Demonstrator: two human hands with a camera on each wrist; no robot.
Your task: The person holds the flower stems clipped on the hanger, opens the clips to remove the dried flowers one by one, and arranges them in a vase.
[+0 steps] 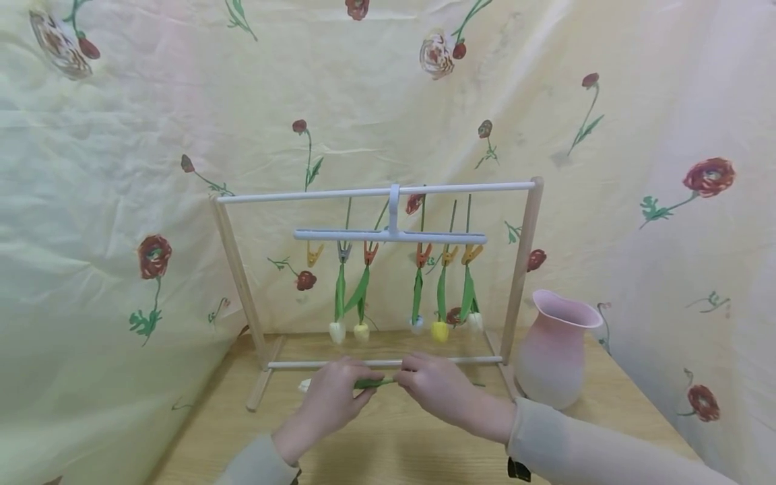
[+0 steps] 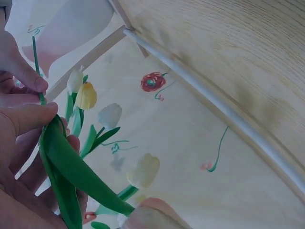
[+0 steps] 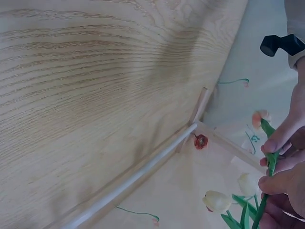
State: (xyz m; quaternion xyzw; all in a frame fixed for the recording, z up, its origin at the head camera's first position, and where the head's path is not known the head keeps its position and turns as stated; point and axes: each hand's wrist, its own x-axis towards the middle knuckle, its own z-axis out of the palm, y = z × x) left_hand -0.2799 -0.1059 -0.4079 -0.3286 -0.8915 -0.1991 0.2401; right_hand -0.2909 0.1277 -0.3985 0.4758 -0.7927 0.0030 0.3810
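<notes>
- 2 light, soft-looking sleeves, the right sleeve and the left sleeve, reach in over the worktop, which is pale with a wavy wood grain.
- The left hand has its fingers curled round the held tulip close below the bloom.
- The right hand pinches the same tulip's thin green stem, thumb against fingers; a short gap parts the hands.
- This tulip lies crosswise, pale bloom toward the worktop's left edge, stem end toward its right edge; its leaf is long, smooth and folded.
- Just beyond the hands runs the low white bar of the rack, whose posts are straight wood, near the worktop's far edge; the space between the posts is open below the hanging blooms.
- A smooth, pale hanger hooks over the round top bar, bearing 6 coloured clips; 5 grip upside-down tulips, such as the yellow tulip.
- By the far right corner, just beside the rack, stands a rounded vase, pink fading to white, its lip flared and wavy.
- Creased cloth, printed with red flowers, hangs beyond the far edge and along both sides.
</notes>
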